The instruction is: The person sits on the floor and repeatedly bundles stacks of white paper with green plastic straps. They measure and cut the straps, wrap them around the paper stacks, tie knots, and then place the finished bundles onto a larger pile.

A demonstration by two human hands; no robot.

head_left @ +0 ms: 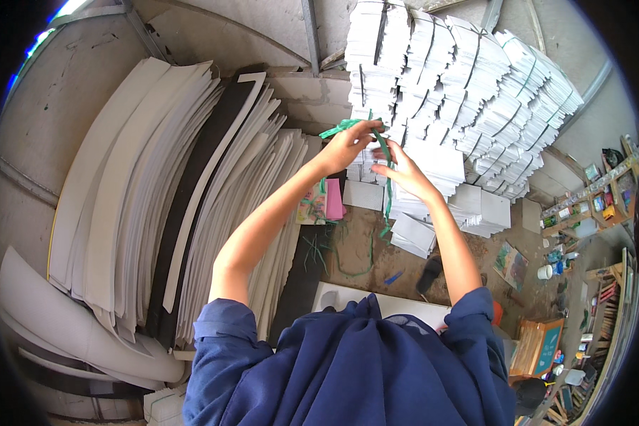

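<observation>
Both my arms reach forward, hands raised in front of the stacks of white sheets (468, 78). My left hand (346, 148) is closed, its fingers pinching a bunch of green plastic twine (339, 128) that sticks out to the left. From there a green strand runs down past my right hand (407, 172), whose fingers curl around it with the thumb apart; the exact grip is partly hidden. Below the hands, the strand's loose end dangles toward the floor.
Tall white and black boards (138, 206) lean along the left wall. Pink sheets (334, 200) lie below my left forearm. Green scraps and a blue object (395, 277) are on the floor. Shelves (589, 206) with small containers line the right, near a white cup (544, 272).
</observation>
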